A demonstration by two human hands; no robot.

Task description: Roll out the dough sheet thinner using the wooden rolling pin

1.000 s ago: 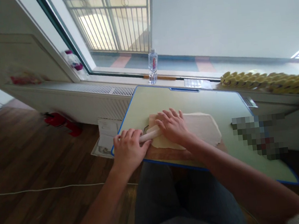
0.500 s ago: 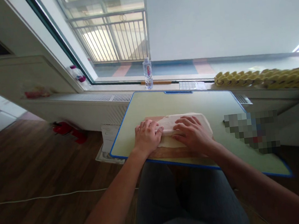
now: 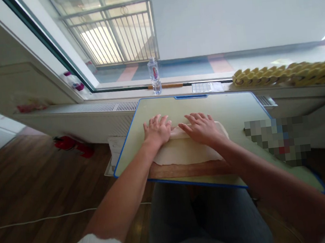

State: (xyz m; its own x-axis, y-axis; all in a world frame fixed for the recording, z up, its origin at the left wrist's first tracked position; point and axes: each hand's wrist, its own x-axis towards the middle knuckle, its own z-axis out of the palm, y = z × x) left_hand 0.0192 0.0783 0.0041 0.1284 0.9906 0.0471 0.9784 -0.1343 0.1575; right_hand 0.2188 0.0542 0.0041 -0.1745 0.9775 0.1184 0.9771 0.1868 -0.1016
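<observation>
A pale sheet of dough (image 3: pixel 187 152) lies flat on a brown wooden board (image 3: pixel 191 169), with a rounded ridge along its far side. Whether a rolling pin is wrapped inside that ridge I cannot tell. My left hand (image 3: pixel 157 130) rests palm down over the ridge's left end, fingers spread and pointing away from me. On its right part lies my right hand (image 3: pixel 202 128), also palm down with fingers stretched and thumb out to the left. Neither hand is closed around anything. The palms hide parts of the ridge and the board's far edge.
The board sits on a pale folding table (image 3: pixel 222 107) with a blue rim. A pixelated patch (image 3: pixel 277 142) covers items at its right. On the windowsill stand a water bottle (image 3: pixel 154 76) and yellow egg trays (image 3: pixel 288 74). A red fire extinguisher (image 3: pixel 73 145) is on the floor at left.
Both hands have moved forward, away from me, and their fingers are straighter. The ridge has shifted toward the far side, showing more flat dough nearer me. The view has shifted slightly.
</observation>
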